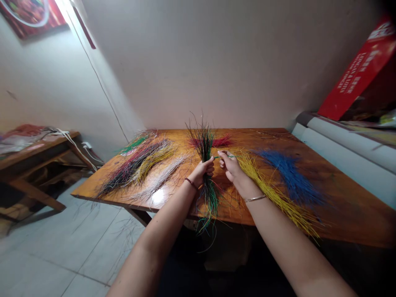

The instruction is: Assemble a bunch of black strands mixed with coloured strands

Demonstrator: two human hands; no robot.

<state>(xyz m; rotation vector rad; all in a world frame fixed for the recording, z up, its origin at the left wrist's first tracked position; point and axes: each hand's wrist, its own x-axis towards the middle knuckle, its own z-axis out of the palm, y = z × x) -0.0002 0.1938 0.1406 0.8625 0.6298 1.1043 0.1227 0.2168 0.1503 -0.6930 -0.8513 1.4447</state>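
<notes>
My left hand is closed around an upright bundle of thin green, black and red straws, whose lower ends hang down past the table's front edge. My right hand is just to the right of it, fingers pinched on a single green strand that runs to the bundle. Both hands are above the middle of a glossy wooden table. A yellow pile of straws lies under and beside my right forearm.
More straw piles lie on the table: blue at right, red at the back, white, yellow and dark maroon at left, green at the far left. A lower wooden bench stands left; a red box leans at right.
</notes>
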